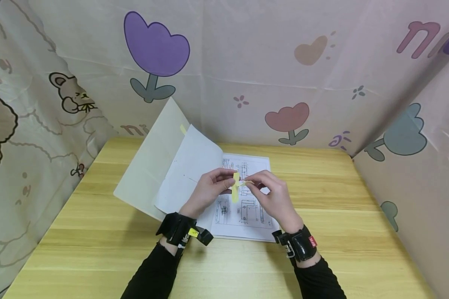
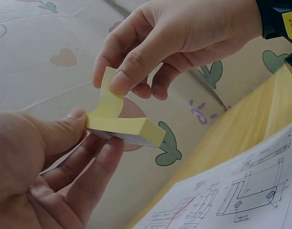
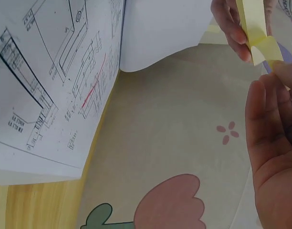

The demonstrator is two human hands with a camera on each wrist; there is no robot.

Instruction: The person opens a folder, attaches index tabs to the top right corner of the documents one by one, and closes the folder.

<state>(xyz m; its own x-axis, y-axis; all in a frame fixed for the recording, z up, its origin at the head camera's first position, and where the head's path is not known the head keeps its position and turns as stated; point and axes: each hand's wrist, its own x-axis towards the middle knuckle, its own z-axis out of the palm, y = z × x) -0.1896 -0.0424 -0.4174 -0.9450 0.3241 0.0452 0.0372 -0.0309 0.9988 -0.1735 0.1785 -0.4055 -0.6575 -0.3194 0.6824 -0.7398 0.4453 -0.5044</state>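
My left hand (image 1: pixel 208 187) holds a small pad of yellow sticky notes (image 2: pixel 131 128) between thumb and fingers, above an open booklet (image 1: pixel 243 230). With thumb and forefinger, my right hand (image 1: pixel 273 194) pinches the top sticky note (image 2: pixel 110 93), which bends up from the pad while one end still joins it. In the right wrist view, the curled note (image 3: pixel 267 51) shows between the two hands. The booklet's right page carries technical line drawings (image 2: pixel 253 195), with a red line on one of them.
The booklet's pale cover (image 1: pixel 149 162) stands raised to the left, with a yellow strip (image 1: pixel 183 129) near its upper edge. Beneath lies a wooden table (image 1: pixel 97 249). A printed cloth (image 1: pixel 224 62) with flowers and hearts hangs behind and at both sides.
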